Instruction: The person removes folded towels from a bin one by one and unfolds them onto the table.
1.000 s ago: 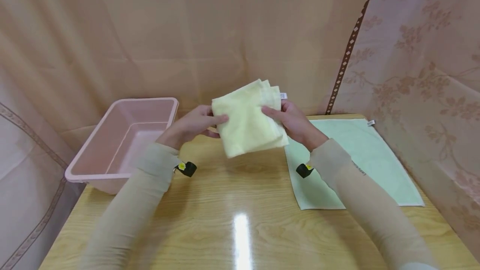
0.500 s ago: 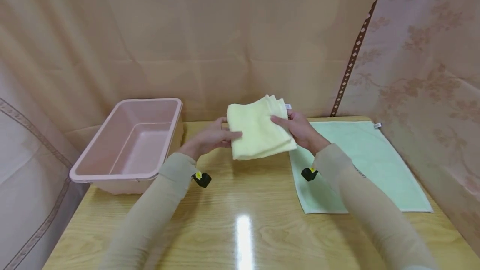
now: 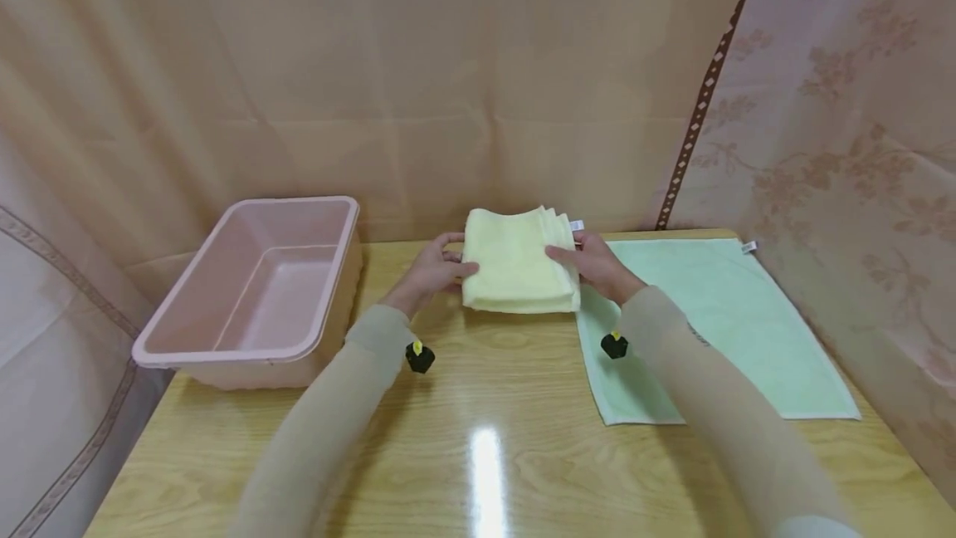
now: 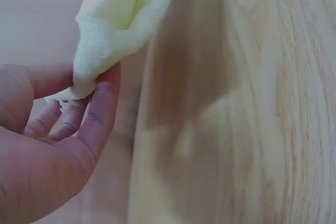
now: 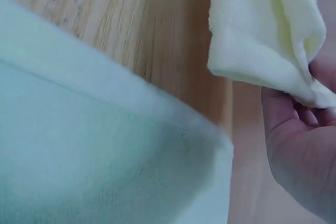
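A folded pale yellow towel is held up between both hands near the far edge of the table. My left hand pinches its left side, thumb on the near face and the other fingers behind. On the opposite side my right hand grips the towel the same way, next to a small white tag. In the left wrist view, thumb and fingers squeeze a folded edge of the towel. The right wrist view has the towel's layers hanging from the fingers above the wood.
A light green towel lies spread flat on the right of the wooden table, under my right forearm. At the left stands a pink plastic basin. A beige curtain hangs behind the table.
The yellow towel has come down and slightly right, turning from a tilt to nearly level. Both hands keep their hold, the left one shifting right along with it.
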{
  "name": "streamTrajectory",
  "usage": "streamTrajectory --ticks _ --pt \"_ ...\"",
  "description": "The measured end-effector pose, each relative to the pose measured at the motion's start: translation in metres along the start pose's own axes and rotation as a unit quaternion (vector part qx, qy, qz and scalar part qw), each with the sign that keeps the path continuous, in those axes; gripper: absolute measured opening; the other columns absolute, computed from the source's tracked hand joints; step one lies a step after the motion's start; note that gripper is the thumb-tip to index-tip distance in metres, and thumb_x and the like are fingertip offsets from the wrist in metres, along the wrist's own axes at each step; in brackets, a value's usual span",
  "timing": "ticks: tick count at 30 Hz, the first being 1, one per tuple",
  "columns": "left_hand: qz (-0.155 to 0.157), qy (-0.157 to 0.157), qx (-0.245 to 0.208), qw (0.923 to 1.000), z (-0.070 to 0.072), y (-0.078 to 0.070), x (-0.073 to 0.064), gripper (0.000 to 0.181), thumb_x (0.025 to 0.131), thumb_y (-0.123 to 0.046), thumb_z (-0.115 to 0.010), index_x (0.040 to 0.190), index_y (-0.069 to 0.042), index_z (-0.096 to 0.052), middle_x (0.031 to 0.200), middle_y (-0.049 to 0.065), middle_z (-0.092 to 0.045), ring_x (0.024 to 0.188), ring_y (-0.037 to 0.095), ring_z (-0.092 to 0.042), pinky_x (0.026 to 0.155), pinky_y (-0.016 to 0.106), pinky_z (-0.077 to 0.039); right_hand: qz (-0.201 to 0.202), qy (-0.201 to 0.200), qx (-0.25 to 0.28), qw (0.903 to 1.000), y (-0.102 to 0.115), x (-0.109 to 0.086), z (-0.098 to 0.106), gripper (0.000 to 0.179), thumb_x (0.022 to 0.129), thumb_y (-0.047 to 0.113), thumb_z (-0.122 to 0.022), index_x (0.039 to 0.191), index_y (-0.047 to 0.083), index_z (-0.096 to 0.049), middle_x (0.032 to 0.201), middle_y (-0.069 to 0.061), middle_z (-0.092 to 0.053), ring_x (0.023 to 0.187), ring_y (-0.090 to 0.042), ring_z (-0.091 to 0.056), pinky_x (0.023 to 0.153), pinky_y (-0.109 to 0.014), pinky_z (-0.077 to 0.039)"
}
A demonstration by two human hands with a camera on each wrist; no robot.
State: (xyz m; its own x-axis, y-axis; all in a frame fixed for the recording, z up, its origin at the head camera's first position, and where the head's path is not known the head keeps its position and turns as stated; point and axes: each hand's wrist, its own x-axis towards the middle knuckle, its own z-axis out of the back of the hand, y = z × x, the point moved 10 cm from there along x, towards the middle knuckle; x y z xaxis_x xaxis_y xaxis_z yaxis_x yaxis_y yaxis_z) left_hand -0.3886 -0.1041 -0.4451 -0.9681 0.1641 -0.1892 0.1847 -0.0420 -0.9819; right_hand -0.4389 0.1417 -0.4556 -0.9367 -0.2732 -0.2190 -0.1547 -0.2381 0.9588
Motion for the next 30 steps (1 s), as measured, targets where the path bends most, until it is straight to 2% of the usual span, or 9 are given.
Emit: streamTrajectory --ticks 5,10,16,22,27,30 --pt "-0.002 -0.011 0.011 0.9999 0.001 0.01 0.01 0.062 0.093 0.001 -0.071 0.149 -0.012 -0.047 0.109 0.016 -0.064 0.081 0.024 -0.068 0.076 0.046 -0.059 -0.004 -0.018 -0.034 0.9993 -0.006 0.006 0.003 0.053 0.1 0.024 -0.068 0.143 0.0 -0.049 0.12 -0.017 -0.064 0.091 -0.02 -0.068 0.076 -0.033 -0.059" --pt "-0.013 -0.024 0.03 0.9992 0.002 0.019 0.017 0.061 0.093 0.001 -0.071 0.148 -0.013 -0.049 0.103 0.014 -0.064 0.077 0.023 -0.067 0.065 0.038 -0.058 0.006 -0.028 -0.068 0.9972 -0.009 0.012 0.003 0.051 0.1 0.024 -0.068 0.14 -0.002 -0.05 0.116 -0.016 -0.065 0.09 -0.017 -0.066 0.076 -0.028 -0.056" --pt "-0.02 -0.023 0.04 0.9987 -0.003 0.027 0.023 0.06 0.093 0.005 -0.07 0.148 -0.011 -0.05 0.094 0.012 -0.058 0.076 0.019 -0.062 0.061 0.035 -0.057 0.035 -0.056 -0.118 0.9908 -0.008 0.015 0.007 0.045 0.099 0.019 -0.068 0.133 -0.006 -0.053 0.118 -0.021 -0.065 0.092 -0.017 -0.063 0.081 -0.027 -0.052" --pt "-0.017 -0.03 0.047 0.9983 -0.001 0.033 0.025 0.059 0.093 0.005 -0.069 0.147 -0.011 -0.051 0.097 0.013 -0.06 0.074 0.021 -0.064 0.059 0.035 -0.057 0.044 -0.075 -0.16 0.9833 -0.009 0.015 0.011 0.045 0.098 0.018 -0.067 0.133 -0.007 -0.053 0.123 -0.024 -0.063 0.101 -0.023 -0.062 0.087 -0.034 -0.053" --pt "-0.011 -0.035 0.051 0.998 0.0 0.035 0.024 0.059 0.093 0.005 -0.069 0.147 -0.011 -0.051 0.096 0.011 -0.055 0.073 0.021 -0.063 0.059 0.036 -0.058 0.047 -0.088 -0.168 0.9807 -0.011 0.017 0.013 0.047 0.098 0.015 -0.067 0.139 -0.004 -0.052 0.128 -0.026 -0.061 0.113 -0.031 -0.06 0.094 -0.041 -0.051" --pt "-0.005 -0.042 0.055 0.9976 0.0 0.037 0.024 0.058 0.093 0.004 -0.069 0.146 -0.012 -0.053 0.095 0.009 -0.05 0.072 0.021 -0.062 0.058 0.037 -0.058 0.055 -0.093 -0.166 0.9801 -0.012 0.019 0.016 0.05 0.098 0.011 -0.067 0.143 -0.003 -0.05 0.128 -0.027 -0.062 0.114 -0.033 -0.061 0.092 -0.039 -0.052"
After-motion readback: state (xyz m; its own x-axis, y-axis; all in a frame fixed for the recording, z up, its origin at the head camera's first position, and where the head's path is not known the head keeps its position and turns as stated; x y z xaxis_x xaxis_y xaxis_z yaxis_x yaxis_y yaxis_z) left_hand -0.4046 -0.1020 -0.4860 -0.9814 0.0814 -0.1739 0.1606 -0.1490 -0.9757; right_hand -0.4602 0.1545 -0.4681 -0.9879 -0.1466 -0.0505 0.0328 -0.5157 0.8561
